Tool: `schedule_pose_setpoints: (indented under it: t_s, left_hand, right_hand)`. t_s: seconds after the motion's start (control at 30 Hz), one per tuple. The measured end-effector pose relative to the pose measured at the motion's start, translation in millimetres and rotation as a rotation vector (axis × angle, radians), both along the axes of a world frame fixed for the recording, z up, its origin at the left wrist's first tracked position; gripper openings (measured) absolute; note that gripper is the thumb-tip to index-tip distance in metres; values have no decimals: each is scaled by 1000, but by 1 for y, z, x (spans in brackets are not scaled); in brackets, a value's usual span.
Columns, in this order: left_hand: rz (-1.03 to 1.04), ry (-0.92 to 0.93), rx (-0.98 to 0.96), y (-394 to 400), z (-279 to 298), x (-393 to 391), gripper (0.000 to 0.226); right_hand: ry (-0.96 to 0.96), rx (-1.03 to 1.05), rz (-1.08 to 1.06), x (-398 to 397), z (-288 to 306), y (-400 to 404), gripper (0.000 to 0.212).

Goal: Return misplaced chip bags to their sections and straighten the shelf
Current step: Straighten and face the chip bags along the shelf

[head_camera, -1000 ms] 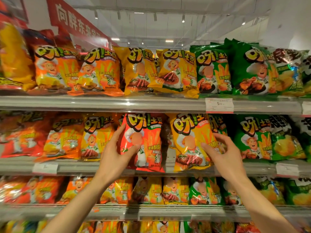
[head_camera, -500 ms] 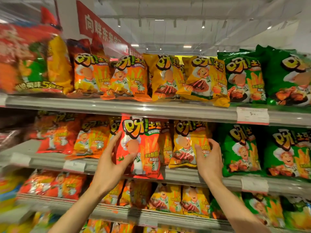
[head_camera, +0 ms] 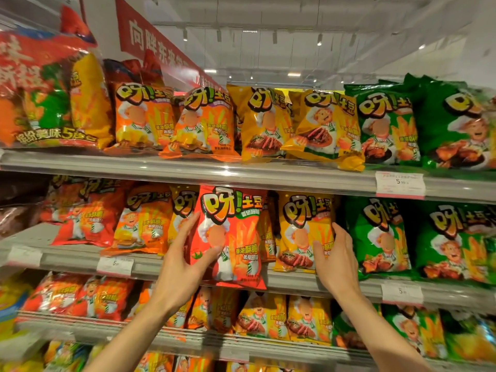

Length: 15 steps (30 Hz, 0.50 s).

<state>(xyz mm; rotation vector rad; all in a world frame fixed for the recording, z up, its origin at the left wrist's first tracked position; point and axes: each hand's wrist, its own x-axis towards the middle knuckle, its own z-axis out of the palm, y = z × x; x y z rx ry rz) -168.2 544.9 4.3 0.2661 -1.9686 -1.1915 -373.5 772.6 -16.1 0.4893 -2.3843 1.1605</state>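
A: At the front edge of the middle shelf (head_camera: 367, 289), what do we hold?
B: Our left grip (head_camera: 185, 264) clasps the red chip bag (head_camera: 228, 237), upright before that edge. Our right grip (head_camera: 335, 259) clasps the yellow chip bag (head_camera: 298, 232) standing on that shelf.

Grey metal shelving (head_camera: 268, 175) runs in tiers across the view, white price tags (head_camera: 400, 185) clipped along its front edges — above it a white ceiling (head_camera: 349, 28) with small spotlights (head_camera: 319, 41), and a red hanging banner (head_camera: 150, 41) at upper left
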Motion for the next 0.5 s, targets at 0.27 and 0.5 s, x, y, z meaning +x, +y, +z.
schedule_pose_setpoints:
  t_s: [0.27, 0.5]
  left_hand:
    - [-14, 48, 40, 3, -4, -4, 76]
    - [-7, 23, 121, -25, -17, 29, 74]
  right_hand:
    - [-36, -18, 427, 75, 35, -29, 60]
    - [-175, -66, 607, 114, 24, -85, 73]
